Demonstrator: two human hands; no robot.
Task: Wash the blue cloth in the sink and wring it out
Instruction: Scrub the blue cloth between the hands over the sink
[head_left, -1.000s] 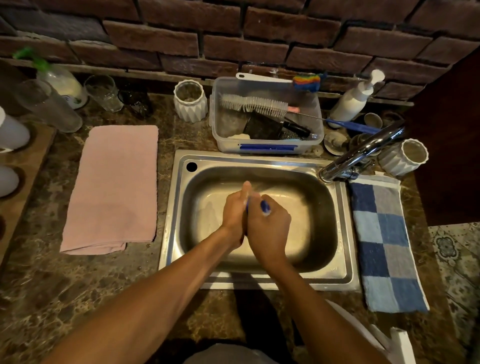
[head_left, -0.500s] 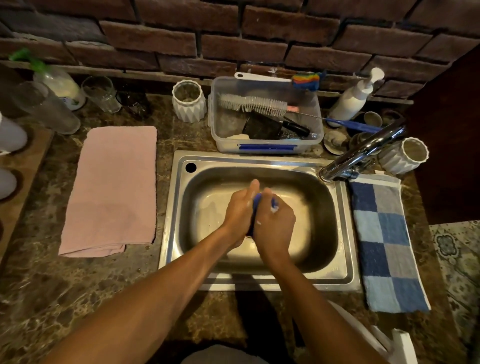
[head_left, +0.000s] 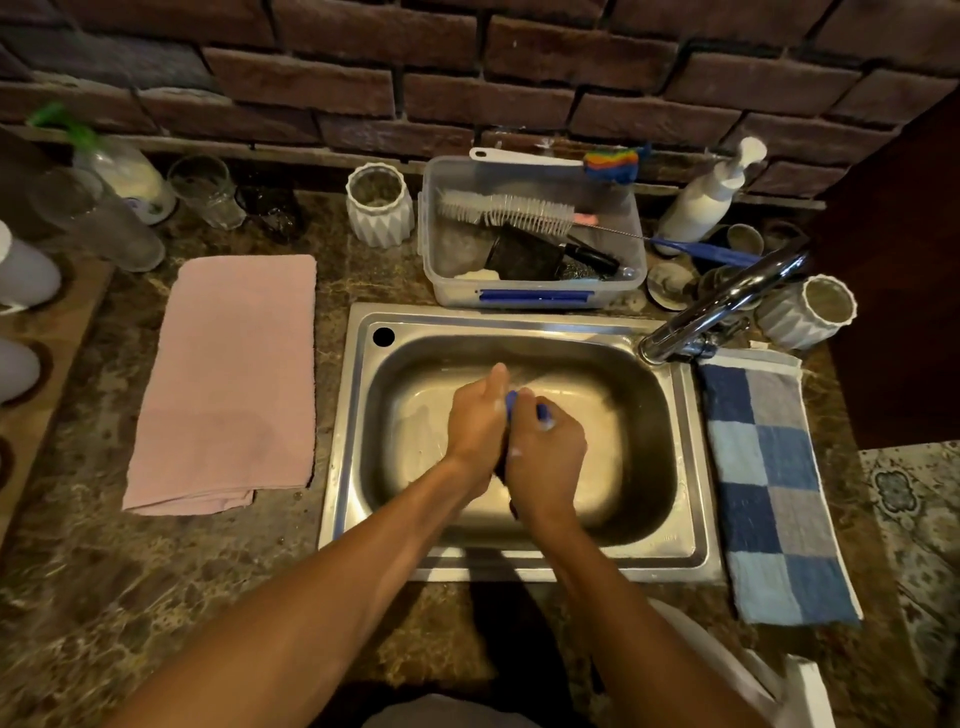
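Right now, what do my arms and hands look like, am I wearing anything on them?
Both forearms are bare as far as the picture shows: no sleeves, no gloves, no watch or bracelet visible. The left hand and right hand show no rings that can be made out. A few small white flecks, probably soap suds, sit on the right hand.

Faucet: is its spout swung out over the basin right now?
No, the faucet stands at the sink's right rear corner with its spout angled away toward the white ribbed cup.

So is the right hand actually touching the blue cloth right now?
Touching. The head view shows the right hand closed around the blue cloth, which pokes out above its fingers, pressed against the left hand over the sink.
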